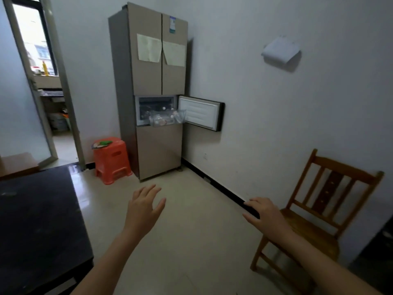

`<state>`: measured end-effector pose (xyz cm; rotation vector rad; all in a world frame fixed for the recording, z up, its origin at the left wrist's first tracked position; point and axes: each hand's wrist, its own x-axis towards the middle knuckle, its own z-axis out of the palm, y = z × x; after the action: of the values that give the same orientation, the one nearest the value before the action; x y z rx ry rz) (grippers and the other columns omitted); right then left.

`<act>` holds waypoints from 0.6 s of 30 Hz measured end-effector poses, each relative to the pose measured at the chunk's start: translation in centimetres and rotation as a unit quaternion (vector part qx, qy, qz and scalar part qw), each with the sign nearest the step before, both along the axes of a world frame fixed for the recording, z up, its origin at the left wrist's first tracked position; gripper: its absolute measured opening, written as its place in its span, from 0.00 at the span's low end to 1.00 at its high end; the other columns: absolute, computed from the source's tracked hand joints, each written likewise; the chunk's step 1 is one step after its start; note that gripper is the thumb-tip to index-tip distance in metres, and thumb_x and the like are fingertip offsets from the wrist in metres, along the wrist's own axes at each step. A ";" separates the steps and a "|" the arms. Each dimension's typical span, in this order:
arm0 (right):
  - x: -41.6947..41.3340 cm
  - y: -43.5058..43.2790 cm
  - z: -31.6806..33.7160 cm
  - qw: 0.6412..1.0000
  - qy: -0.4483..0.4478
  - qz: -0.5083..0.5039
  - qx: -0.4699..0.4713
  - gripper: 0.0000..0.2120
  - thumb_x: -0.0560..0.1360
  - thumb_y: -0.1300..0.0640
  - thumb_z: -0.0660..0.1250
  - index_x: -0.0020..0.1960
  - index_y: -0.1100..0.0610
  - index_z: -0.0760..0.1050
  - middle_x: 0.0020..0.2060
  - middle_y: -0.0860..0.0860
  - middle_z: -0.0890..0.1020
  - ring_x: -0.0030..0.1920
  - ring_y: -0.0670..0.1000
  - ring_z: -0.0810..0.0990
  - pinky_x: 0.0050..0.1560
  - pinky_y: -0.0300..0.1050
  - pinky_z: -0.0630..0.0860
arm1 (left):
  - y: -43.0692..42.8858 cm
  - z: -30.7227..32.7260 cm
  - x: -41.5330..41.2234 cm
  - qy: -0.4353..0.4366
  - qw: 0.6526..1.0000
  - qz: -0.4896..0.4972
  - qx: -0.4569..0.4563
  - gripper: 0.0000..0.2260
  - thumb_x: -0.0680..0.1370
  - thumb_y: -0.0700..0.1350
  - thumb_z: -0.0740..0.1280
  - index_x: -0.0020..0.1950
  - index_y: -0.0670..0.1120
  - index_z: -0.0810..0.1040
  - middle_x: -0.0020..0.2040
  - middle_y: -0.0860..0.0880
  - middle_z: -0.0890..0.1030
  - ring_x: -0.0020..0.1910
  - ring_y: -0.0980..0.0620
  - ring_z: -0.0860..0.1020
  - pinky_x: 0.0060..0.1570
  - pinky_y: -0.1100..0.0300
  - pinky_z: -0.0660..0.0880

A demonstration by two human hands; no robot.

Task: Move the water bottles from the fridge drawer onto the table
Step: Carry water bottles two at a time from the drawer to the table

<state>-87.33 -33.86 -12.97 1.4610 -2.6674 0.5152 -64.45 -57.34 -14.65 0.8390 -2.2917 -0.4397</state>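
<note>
Far off, the fridge drawer [168, 119] juts toward the camera, bottles [158, 120] blurred; left hand [144, 207] and right hand [264, 213] are spread, empty.

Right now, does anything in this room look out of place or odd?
Nothing is spilled or broken. The fridge has one small door swung open, with its clear drawer pulled out. A paper on the wall curls away from it.

Both forearms were bare, no sleeve reaching into view; the left hand [144, 206] and right hand [264, 215] wore nothing.
</note>
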 end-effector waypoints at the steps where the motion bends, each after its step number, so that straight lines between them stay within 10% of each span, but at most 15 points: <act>1: -1.5 -0.1 0.2 1.000 -0.002 -0.010 0.000 0.20 0.76 0.47 0.61 0.65 0.54 0.70 0.64 0.50 0.72 0.66 0.49 0.66 0.67 0.46 0.65 | -0.3 0.4 -1.9 0.000 1.000 -0.006 -0.003 0.32 0.69 0.61 0.51 0.59 0.41 0.78 0.60 0.41 0.78 0.60 0.39 0.73 0.57 0.45 0.70; 13: -16.3 -0.7 0.0 0.999 0.029 -0.007 -0.016 0.20 0.76 0.47 0.63 0.64 0.55 0.72 0.62 0.52 0.74 0.65 0.52 0.68 0.65 0.48 0.66 | -0.9 1.0 -18.2 -0.016 0.999 -0.028 0.016 0.24 0.73 0.57 0.59 0.62 0.43 0.75 0.65 0.44 0.74 0.66 0.43 0.68 0.64 0.49 0.65; 18: -25.3 -0.3 0.1 0.999 0.039 0.020 -0.013 0.43 0.65 0.28 0.43 0.66 0.54 0.70 0.63 0.53 0.74 0.66 0.53 0.68 0.63 0.51 0.66 | 0.2 1.2 -26.7 -0.006 1.000 0.003 -0.008 0.19 0.75 0.50 0.63 0.62 0.41 0.76 0.65 0.43 0.75 0.65 0.42 0.68 0.63 0.49 0.65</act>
<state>-112.68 -34.14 -12.85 1.4970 -2.5683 0.4827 -91.12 -57.16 -13.46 0.8424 -2.3002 -0.4152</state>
